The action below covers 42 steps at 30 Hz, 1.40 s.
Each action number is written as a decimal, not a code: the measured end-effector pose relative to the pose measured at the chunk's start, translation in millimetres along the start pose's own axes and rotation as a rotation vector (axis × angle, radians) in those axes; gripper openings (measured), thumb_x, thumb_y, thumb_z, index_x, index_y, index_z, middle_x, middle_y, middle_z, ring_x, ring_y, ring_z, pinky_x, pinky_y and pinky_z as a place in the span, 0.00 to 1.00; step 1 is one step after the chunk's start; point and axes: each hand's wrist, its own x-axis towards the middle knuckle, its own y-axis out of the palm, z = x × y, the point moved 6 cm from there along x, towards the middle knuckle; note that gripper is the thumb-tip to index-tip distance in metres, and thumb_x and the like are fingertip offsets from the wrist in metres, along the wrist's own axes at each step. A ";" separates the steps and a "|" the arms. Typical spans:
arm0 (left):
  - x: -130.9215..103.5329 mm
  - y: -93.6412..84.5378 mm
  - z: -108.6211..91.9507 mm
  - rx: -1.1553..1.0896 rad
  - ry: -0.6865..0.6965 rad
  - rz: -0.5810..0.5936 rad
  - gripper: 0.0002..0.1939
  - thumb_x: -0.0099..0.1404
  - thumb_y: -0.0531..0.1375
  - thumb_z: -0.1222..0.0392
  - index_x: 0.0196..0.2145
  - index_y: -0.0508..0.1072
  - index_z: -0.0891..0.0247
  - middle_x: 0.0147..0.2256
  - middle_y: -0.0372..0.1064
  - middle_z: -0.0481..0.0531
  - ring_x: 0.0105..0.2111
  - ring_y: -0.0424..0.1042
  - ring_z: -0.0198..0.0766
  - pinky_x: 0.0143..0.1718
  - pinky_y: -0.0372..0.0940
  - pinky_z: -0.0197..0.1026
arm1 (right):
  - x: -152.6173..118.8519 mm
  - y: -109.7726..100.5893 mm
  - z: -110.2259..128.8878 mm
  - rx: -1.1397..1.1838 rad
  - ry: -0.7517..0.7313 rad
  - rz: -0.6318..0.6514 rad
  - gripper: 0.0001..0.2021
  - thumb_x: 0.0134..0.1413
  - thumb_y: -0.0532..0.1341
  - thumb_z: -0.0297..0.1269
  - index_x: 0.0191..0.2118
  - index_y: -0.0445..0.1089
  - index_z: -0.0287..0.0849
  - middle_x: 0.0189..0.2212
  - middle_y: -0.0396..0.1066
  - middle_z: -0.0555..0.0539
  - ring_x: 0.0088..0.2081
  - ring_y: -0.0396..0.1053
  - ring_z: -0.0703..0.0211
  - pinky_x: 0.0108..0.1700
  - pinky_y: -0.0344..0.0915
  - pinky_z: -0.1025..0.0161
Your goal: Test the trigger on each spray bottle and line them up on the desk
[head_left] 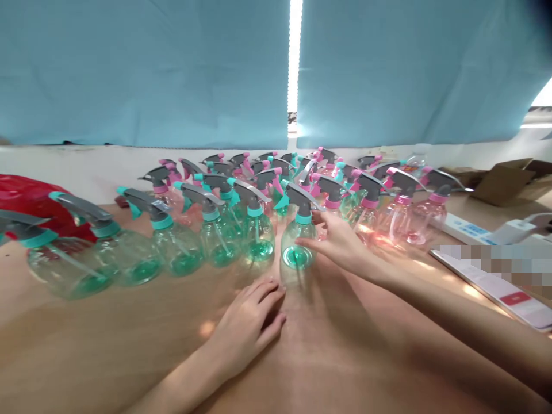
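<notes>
My right hand (334,238) is at the right side of a clear green spray bottle (297,253) with a grey and teal head, thumb and fingers around its body. The bottle stands upright on the wooden table (302,368). My left hand (254,316) rests on the table in front of the bottles, its fingers loosely bent and a little apart, with nothing in it. To the left, a front row of green spray bottles (177,250) stands near it. Pink spray bottles (399,215) stand to the right of my right hand.
Behind the front row stand several more pink and green bottles. A red plastic bag (38,198) lies at the far left. On the right are a phone (491,284), a white power strip (463,229) and an open cardboard box (502,181). Blue curtains (146,75) hang behind.
</notes>
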 end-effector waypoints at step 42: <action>0.9 0.4 4.0 0.000 0.058 -0.065 0.15 0.70 0.54 0.60 0.53 0.70 0.57 0.53 0.70 0.56 0.55 0.67 0.52 0.53 0.66 0.55 | -5.4 -74.7 -25.0 -0.135 0.191 -0.078 0.13 0.55 0.62 0.48 0.38 0.73 0.43 0.38 0.78 0.45 0.35 0.76 0.50 0.36 0.68 0.55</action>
